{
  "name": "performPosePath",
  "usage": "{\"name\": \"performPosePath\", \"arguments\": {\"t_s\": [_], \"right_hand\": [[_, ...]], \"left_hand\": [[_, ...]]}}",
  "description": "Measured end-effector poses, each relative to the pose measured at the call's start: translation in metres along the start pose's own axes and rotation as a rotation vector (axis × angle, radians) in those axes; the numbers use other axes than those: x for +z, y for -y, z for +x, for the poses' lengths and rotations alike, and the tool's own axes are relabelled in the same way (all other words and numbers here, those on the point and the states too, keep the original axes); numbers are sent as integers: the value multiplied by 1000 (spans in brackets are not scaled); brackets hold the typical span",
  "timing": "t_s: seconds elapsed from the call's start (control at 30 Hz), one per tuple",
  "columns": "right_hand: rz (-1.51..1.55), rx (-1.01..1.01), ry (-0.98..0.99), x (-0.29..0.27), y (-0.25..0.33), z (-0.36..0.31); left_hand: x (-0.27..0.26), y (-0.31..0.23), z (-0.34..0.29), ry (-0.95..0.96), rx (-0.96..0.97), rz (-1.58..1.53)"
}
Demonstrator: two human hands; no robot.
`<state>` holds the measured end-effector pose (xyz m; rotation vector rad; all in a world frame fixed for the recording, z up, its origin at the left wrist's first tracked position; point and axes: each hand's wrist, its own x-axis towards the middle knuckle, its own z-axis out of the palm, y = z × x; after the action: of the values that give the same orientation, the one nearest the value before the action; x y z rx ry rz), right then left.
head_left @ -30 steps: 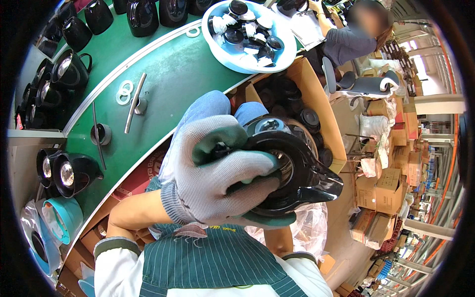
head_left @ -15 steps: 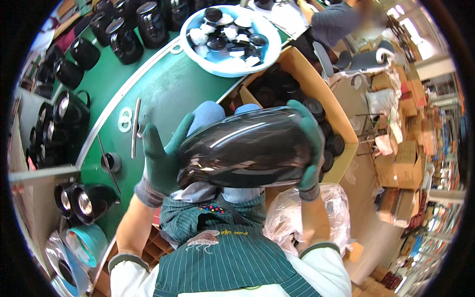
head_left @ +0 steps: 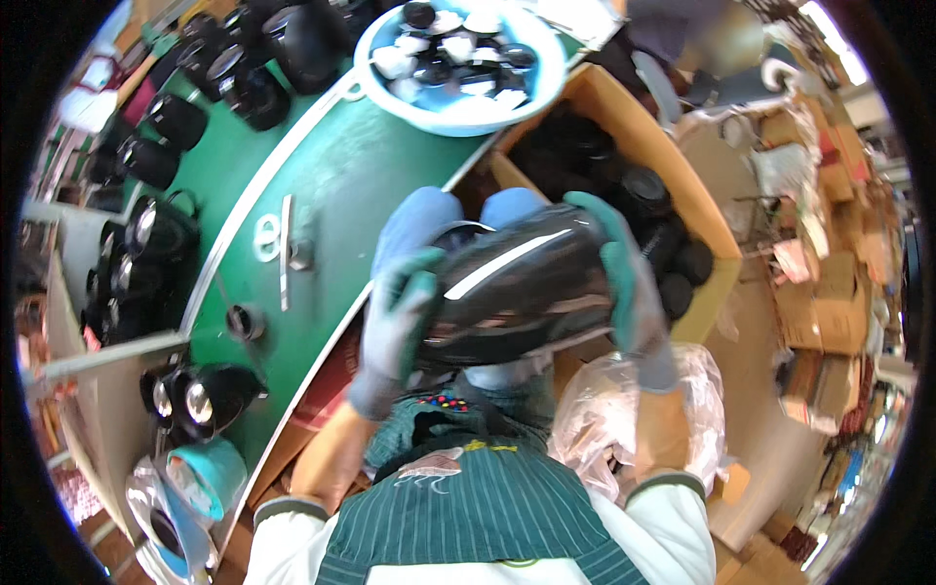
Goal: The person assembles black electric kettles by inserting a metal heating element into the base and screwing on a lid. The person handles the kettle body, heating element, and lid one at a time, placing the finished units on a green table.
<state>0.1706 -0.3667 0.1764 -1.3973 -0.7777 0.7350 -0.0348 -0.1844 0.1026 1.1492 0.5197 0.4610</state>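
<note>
A glossy black, rounded vessel (head_left: 526, 292) lies on its side above my lap, held between both gloved hands. My left hand (head_left: 398, 327), in a green and grey glove, is curled at its left end. My right hand (head_left: 629, 283) wraps the right end, fingers over the top and thumb nearer me. A curved rim (head_left: 458, 232) shows at the vessel's upper left, by my knee. The vessel hides its own underside and part of my lap.
Left, a green table (head_left: 336, 185) carries a metal rod (head_left: 286, 253), white rings (head_left: 265, 237) and several black vessels (head_left: 249, 93). Ahead stands a light-blue basin (head_left: 458, 122) of black and white parts. Right are a carton (head_left: 717, 219) of black parts and a clear plastic bag (head_left: 697, 390).
My left hand has gone from spread fingers to curled ones at the vessel's left end. The vessel has turned a little and shifted right in view; my right hand stays on it.
</note>
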Motion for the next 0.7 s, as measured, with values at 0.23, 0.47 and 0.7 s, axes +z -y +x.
{"name": "performPosePath", "arguments": {"t_s": [0.23,0.47,0.7], "right_hand": [[-1083,-311,276,23,13,25],[-938,-297,123,78,-58,9],[86,20,-485,101,-87,-9]], "left_hand": [[-30,-13,-21,551,-328,976],[-204,41,53,-748,88,1863],[-188,19,63,-517,97,1250]]}}
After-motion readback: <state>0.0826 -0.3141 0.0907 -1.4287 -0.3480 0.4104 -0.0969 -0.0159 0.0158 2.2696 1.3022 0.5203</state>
